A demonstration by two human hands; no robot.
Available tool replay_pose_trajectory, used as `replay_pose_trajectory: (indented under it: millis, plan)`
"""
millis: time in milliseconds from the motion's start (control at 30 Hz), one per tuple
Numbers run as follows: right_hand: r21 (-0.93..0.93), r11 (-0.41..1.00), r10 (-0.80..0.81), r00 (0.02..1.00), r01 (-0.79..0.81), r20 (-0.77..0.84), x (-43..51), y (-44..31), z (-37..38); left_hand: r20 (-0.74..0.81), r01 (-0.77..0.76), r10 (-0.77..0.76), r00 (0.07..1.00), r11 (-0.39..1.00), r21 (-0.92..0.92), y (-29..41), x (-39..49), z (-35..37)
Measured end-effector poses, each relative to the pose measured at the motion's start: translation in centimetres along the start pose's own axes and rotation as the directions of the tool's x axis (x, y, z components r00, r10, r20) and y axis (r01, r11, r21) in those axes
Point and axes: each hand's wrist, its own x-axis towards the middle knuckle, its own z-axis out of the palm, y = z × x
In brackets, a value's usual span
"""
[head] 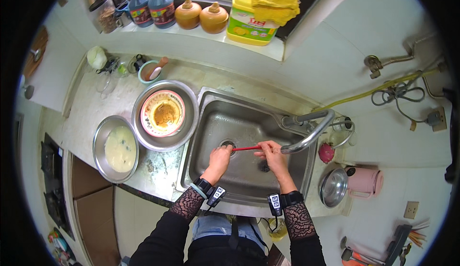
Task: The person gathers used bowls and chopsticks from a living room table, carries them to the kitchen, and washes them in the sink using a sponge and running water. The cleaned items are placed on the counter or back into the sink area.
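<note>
Over the stainless steel sink, both hands hold a thin red stick-like utensil, level between them. My left hand grips its left end, above the drain. Fingers of my right hand pinch the right end, just left of the faucet spout. The utensil's exact kind cannot be told, as the fingers cover both ends. A dark round thing lies on the sink floor beside my right hand.
Left of the sink stand a steel basin holding a stained patterned bowl, and a steel bowl of pale batter-like mixture. To the right are a dragon fruit, steel bowls and a pink kettle.
</note>
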Motion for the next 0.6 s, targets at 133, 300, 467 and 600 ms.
replay_pose_trajectory:
  millis: [133,300,467,600]
  plan:
    - [-0.095,0.99,-0.097,0.992,0.105,0.08,0.4,-1.0,-0.4,0.017,-0.017,0.016,1.0,1.0,0.016,-0.2,-0.4,-0.1]
    - [-0.229,0.973,0.034,0.998,-0.023,0.044,0.0,-2.9,-0.6,-0.083,0.036,-0.041,0.996,0.997,-0.062,0.5,-0.3,-0.1]
    - [-0.381,0.914,-0.115,0.989,0.141,0.091,0.0,-3.3,-0.6,-0.266,0.018,-0.042,0.963,0.996,-0.09,1.1,0.8,0.0]
    - [-0.597,0.786,-0.197,0.98,0.161,0.005,0.4,-3.1,-1.0,-0.371,0.028,-0.091,0.924,0.985,-0.17,1.4,1.7,0.2]
